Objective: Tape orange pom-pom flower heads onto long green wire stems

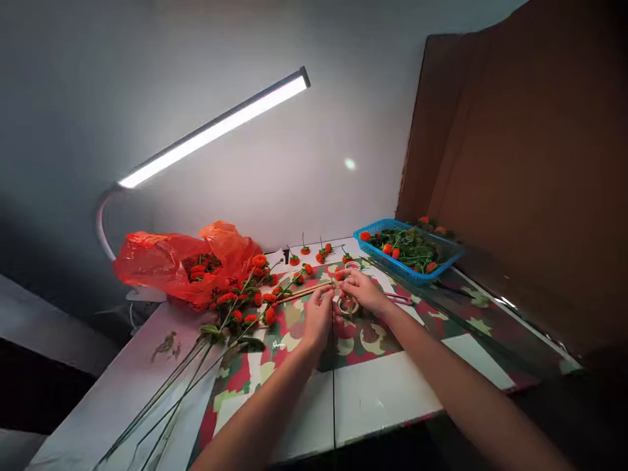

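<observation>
My left hand (pixel 318 317) is closed, its fingertips pinching a thin dark wire-like stem (pixel 334 392) that runs straight down toward the table's front edge. Close beside it, my right hand (pixel 364 293) has its fingers bent together near the top of that stem. A small roll of tape (pixel 348 305) sits at the right fingers, apparently held there. By the right fingertips shows an orange flower head (pixel 339 275); whether it is attached to the stem I cannot tell. Two slim wooden sticks (pixel 301 292) lie just left of the hands.
Long-stemmed orange flowers (pixel 251 319) lie at left, before a red plastic bag (pixel 152 265). Short-cut flower heads (pixel 305 250) lie at the back. A blue basket (pixel 422 278) holds flowers and leaves. Pink-handled scissors (pixel 400 299) lie right. A lamp (pixel 216 131) hangs above; cardboard (pixel 515 163) stands right.
</observation>
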Available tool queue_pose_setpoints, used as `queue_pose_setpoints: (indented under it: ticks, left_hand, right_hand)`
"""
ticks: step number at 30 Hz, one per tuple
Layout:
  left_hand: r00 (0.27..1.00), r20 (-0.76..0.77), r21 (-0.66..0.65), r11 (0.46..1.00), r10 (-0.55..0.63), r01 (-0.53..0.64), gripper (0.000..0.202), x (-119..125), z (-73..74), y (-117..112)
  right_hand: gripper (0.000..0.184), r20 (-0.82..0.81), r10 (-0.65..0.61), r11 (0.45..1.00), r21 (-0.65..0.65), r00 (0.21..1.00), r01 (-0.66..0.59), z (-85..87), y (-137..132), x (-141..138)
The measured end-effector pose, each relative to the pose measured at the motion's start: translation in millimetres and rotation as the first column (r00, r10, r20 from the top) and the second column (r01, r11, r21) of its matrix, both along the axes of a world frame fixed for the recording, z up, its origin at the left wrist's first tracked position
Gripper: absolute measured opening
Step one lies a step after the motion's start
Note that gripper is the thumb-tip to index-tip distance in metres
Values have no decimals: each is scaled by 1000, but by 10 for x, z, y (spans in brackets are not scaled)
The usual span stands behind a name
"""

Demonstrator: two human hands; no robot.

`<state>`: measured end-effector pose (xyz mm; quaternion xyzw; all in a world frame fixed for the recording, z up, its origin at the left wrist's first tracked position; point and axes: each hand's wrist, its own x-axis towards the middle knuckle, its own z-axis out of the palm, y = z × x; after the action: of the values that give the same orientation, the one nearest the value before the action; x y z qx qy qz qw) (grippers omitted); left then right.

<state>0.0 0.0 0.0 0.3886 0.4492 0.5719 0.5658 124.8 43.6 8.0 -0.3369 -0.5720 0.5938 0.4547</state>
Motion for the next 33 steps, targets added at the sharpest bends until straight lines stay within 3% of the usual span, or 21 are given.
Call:
queue_pose_setpoints:
  ticks: [8,13,19,22,27,33]
  left_hand:
    - [996,73,-70,997,50,-45,22,-9,-62,15]
    - [984,135,-101,990,117,-103,17,-61,-109,-1]
    - [966,207,-106,985,152,-133,23,-27,-106,67]
    - [957,236,-91,985,167,-150,28,25,-107,104]
    - [979,161,-104,988,128,-112,36,124,-71,145]
    - [992,105,-110,992,70,-58,21,233,-43,190]
  right_hand:
    - [37,-77,56,988,-138,995,-66,-106,42,-23]
    - [36,64,81,989,-125,995,-72,-139,88,32]
    - [34,243,13,998,-57,970,1,19,261,398]
    - [31,340,49,999,-15,939,-47,134,275,466]
    - [37,235,187,978,51,954,-204,92,239,269]
    - [39,147,124,987,82,981,-137,-66,226,214]
